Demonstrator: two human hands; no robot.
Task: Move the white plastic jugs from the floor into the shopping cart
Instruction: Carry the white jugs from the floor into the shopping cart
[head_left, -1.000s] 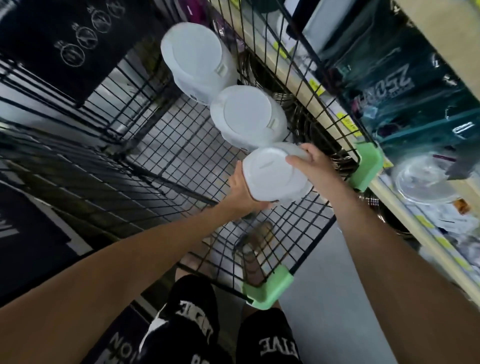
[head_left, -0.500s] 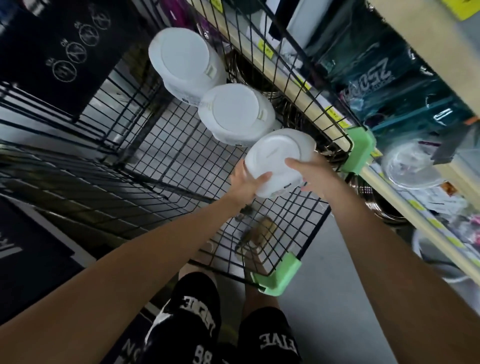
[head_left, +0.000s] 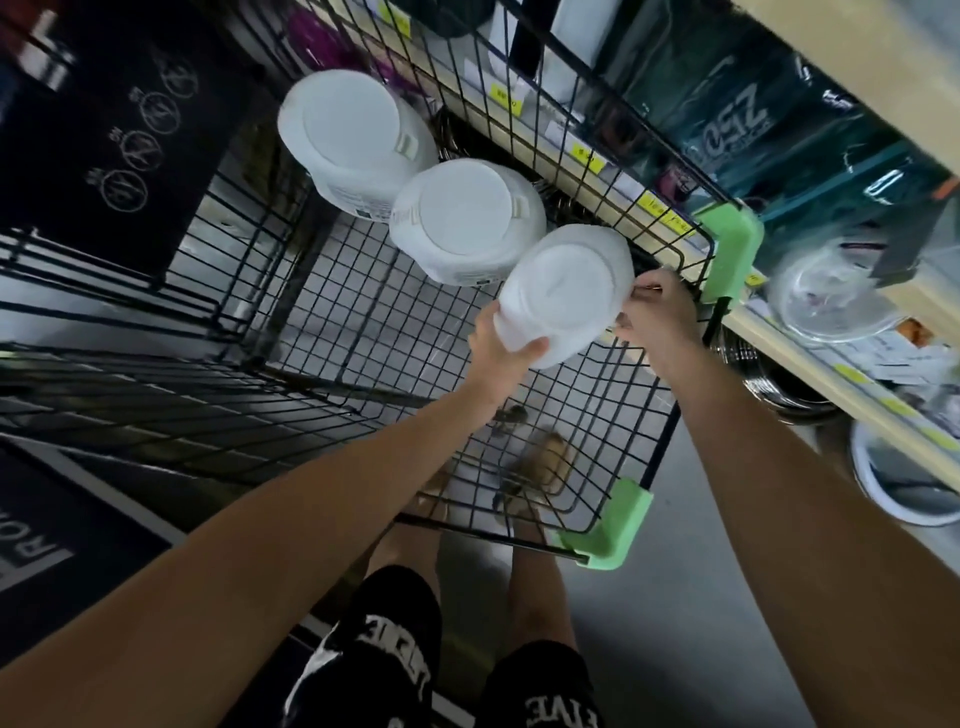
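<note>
Fingers of left hand wrap near edge of near jug; right hand curls against its right side. Jug tilted, held inside shopping cart by right wall, just beside middle jug; far jug beyond. Step, as judged: setting near jug down. Next move calls for lowering onto wire floor, levelling, loosening both grips.

Jugs: smooth matt white plastic. Cart: black coated metal wire; corner guards matt green plastic.
</note>
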